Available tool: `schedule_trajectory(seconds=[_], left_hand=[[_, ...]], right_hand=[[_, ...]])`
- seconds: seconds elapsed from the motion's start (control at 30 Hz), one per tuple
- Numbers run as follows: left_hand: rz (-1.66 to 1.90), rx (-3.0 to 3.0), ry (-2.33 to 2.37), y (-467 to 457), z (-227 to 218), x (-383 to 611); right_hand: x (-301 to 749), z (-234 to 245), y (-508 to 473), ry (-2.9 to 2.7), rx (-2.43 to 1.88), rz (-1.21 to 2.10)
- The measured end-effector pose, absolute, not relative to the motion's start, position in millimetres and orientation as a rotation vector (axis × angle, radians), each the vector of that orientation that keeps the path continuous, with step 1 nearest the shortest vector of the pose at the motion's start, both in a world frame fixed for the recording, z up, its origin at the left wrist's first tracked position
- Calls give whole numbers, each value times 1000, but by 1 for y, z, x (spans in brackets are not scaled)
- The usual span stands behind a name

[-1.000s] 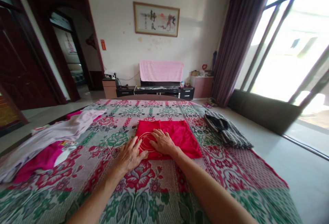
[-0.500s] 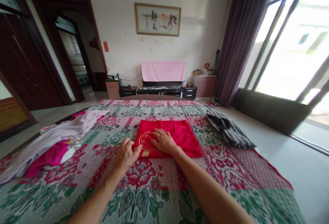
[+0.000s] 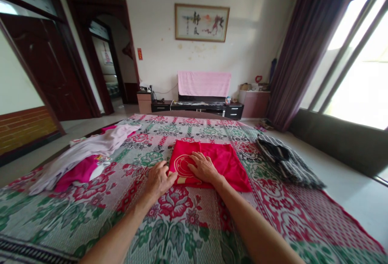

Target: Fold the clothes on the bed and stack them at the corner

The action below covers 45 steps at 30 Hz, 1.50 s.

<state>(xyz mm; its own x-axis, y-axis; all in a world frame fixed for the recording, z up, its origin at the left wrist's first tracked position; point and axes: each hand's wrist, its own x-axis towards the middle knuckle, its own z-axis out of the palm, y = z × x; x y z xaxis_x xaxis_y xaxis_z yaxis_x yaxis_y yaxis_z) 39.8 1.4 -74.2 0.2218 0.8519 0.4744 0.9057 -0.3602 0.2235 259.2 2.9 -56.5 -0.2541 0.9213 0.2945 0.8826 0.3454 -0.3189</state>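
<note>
A folded red garment with a pale circular print lies in the middle of the flower-patterned cloth. My right hand rests flat on the garment, fingers spread, holding nothing. At the garment's left edge sits my left hand, fingers curled against the near left corner; whether they grip the fabric is hidden.
A pile of white, lilac and pink clothes lies at the left. A folded grey striped garment sits at the right edge. Beyond are a TV stand under a pink towel, a doorway at the left, and a curtain with large windows at the right.
My left hand slid off the red garment to its left edge and curled its fingers. The right hand stays flat on it. The camera turned slightly left.
</note>
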Motion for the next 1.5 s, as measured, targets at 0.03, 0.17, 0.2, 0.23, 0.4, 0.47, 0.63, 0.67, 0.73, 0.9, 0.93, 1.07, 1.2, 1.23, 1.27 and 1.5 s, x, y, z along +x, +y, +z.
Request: schedule_trajectory(seconds=[0.03,0.17,0.2,0.23,0.4,0.47,0.63,0.67,0.73,0.9,0.93,1.07,1.2,1.23,1.27,1.5], left_hand=[[-805,-2403,-1719,2,-74,40],[-810,-2458,-1767,2,-71,39],[-821,-2458,-1795,2,-70,40],[-834,-2456,-1824,2,-69,40],[-893,-2437,-1893,2,-66,41],[-917,-2439,-1869,2,-66,42],[-933,-2459,-1809,0,-67,44],[-925,-2456,-1813,-1,-67,44],[-901,-2451,-1818,-2,-66,44],[-881,-2483,-1829,-2,-65,43],[-891,-2487,-1832,-2,-65,43],[-940,-2455,-1866,-3,-63,44],[-976,-2429,-1883,-4,-60,46],[-989,-2430,-1879,-5,-59,46],[-1007,-2425,-1881,-5,-59,46],[-1068,-2391,-1919,-10,-62,41]], right_hand=[[259,-55,2,-2191,-1585,130],[259,-50,-1,-2188,-1592,148],[259,-49,-1,-2188,-1588,149],[259,-48,-2,-2189,-1584,151],[260,-50,-2,-2191,-1567,128],[261,-52,-1,-2187,-1547,114],[264,-46,15,-2108,-1514,93],[265,-43,21,-2089,-1536,69],[267,-37,35,-2052,-1634,16],[274,-28,67,-1950,-1878,55],[275,-28,70,-1937,-1886,69],[281,-35,71,-1910,-1896,74],[279,-37,64,-1958,-1822,1],[276,-35,64,-1979,-1788,-20],[271,-33,65,-2002,-1752,-34],[217,-23,100,-2037,-1742,134]])
